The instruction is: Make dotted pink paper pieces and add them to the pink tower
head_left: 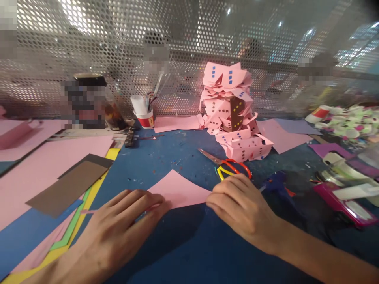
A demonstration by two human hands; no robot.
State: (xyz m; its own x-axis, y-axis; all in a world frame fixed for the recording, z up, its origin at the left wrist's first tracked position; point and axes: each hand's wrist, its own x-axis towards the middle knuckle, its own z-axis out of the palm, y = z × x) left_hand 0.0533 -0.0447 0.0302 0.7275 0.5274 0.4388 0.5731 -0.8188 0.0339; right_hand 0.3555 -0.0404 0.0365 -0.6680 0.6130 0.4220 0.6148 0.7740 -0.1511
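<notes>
Blue tabletop [166, 154]; pink paper [179, 191] long crosswise, apex away.

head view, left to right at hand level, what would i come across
Brown sheet → left hand → pink paper between the hands → right hand → dark blue tool → magenta object

readable text: can't make out any, tbh | red-and-white cup [145, 120] at the back: yellow patch on it, too tiny to read | tilted cup [319, 113], far right: same deal, illegible
</notes>
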